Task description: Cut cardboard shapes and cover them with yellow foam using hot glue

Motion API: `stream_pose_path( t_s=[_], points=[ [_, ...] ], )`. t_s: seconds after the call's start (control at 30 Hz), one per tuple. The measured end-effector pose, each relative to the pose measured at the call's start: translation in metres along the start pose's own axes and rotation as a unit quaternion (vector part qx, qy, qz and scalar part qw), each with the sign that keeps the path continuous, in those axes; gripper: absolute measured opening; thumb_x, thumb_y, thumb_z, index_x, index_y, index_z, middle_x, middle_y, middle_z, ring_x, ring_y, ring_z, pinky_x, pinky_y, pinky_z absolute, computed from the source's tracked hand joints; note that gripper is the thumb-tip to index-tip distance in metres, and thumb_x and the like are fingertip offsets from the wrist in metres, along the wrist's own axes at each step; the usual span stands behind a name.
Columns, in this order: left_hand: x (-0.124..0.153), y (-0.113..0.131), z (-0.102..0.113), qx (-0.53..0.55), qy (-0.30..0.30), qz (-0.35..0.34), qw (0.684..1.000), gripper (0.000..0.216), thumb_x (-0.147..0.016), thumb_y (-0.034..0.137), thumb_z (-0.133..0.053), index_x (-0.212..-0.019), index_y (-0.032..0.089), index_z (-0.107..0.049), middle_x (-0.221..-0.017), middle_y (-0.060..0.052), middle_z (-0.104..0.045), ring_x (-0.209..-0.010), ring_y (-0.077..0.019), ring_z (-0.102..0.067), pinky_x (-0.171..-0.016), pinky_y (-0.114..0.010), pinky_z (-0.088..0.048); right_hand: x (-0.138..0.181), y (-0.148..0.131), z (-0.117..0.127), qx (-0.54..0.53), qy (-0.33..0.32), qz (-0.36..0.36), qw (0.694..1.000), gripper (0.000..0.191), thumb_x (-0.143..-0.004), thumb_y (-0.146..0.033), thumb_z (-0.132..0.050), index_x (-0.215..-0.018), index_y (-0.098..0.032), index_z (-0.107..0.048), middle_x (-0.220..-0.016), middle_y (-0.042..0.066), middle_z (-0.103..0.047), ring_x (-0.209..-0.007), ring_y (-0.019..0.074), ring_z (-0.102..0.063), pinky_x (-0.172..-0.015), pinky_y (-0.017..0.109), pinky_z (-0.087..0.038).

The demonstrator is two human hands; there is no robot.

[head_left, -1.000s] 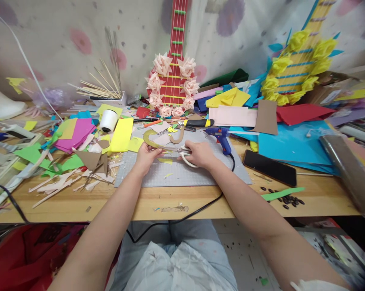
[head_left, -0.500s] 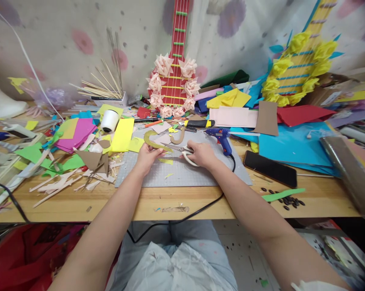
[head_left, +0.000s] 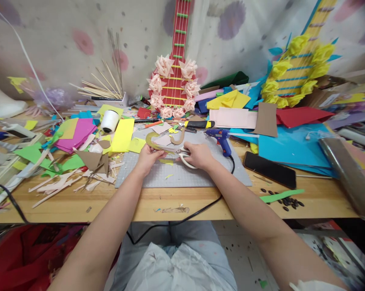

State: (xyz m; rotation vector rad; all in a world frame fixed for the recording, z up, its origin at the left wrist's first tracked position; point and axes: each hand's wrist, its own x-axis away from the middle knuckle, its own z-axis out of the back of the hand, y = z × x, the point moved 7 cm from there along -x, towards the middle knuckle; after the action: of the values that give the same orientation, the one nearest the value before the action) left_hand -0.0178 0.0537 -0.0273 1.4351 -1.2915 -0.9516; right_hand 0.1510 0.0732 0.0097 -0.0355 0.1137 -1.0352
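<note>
Between the fingers of my left hand [head_left: 147, 159] is a curved olive-yellow foam strip [head_left: 151, 140], bent like a hook. My right hand [head_left: 200, 155] grips a pair of white-handled scissors [head_left: 187, 160]. Their blades point left and lie along the strip's lower end, close to my left fingertips; whether they bite into it I cannot tell. Both hands are over a grey cutting mat [head_left: 182, 180]. Just behind the blades lies a brown J-shaped piece [head_left: 179, 138]. A small yellow scrap [head_left: 166, 162] rests on the mat beneath the hands.
A blue glue gun [head_left: 221, 141] stands right of my right hand, its black cord crossing the table edge. Farther right is a black phone [head_left: 270, 169]. Foam scraps [head_left: 58, 184] litter the left side. A red paper guitar [head_left: 174, 87] with pink flowers stands behind.
The scissors have moved slightly left and their blades have come closer together along the olive-yellow strip. My left hand has shifted a little to the right with the strip.
</note>
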Motion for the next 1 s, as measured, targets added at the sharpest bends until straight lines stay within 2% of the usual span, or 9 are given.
stream_pose_path(
  t_s=[0.33, 0.5, 0.7, 1.0],
  points=[
    [0.0013, -0.0009, -0.0015, -0.001, -0.012, 0.009, 1.0, 0.04, -0.052, 0.02, -0.076, -0.086, 0.015, -0.055, -0.077, -0.003, -0.067, -0.071, -0.0186, -0.065, -0.069, -0.035, -0.054, -0.0006, 0.0034, -0.0009, 0.019, 0.013, -0.001, 1.0, 0.044, -0.079, -0.059, -0.044, -0.096, -0.022, -0.057, -0.085, 0.006, -0.069, -0.075, 0.0203, -0.061, -0.057, 0.028, -0.027],
    [0.0026, -0.0011, -0.0041, -0.001, -0.022, 0.017, 1.0, 0.04, -0.053, 0.02, -0.076, -0.088, 0.014, -0.055, -0.08, -0.005, -0.068, -0.072, -0.0192, -0.066, -0.07, -0.035, -0.054, -0.0006, 0.0074, -0.003, -0.009, 0.01, -0.015, 1.0, 0.044, -0.08, -0.06, -0.041, -0.094, -0.021, -0.055, -0.084, 0.005, -0.069, -0.073, 0.0197, -0.06, -0.055, 0.027, -0.026],
    [0.0013, -0.003, -0.004, -0.005, -0.019, 0.015, 1.0, 0.039, -0.053, 0.016, -0.074, -0.087, 0.014, -0.054, -0.079, -0.005, -0.067, -0.073, -0.0207, -0.066, -0.071, -0.038, -0.054, 0.0008, 0.0034, -0.0049, -0.026, 0.0, 0.013, 1.0, 0.048, -0.077, -0.063, -0.043, -0.097, -0.021, -0.053, -0.085, 0.004, -0.069, -0.072, 0.0183, -0.06, -0.055, 0.027, -0.027],
    [0.0038, -0.0006, -0.0053, 0.002, -0.019, 0.021, 1.0, 0.043, -0.051, 0.017, -0.075, -0.087, 0.014, -0.051, -0.075, -0.001, -0.067, -0.069, -0.0172, -0.066, -0.066, -0.032, -0.054, -0.0005, 0.004, -0.0031, 0.0, 0.014, 0.009, 1.0, 0.046, -0.079, -0.061, -0.042, -0.095, -0.021, -0.057, -0.083, 0.005, -0.069, -0.072, 0.0185, -0.06, -0.055, 0.027, -0.025]
  ],
)
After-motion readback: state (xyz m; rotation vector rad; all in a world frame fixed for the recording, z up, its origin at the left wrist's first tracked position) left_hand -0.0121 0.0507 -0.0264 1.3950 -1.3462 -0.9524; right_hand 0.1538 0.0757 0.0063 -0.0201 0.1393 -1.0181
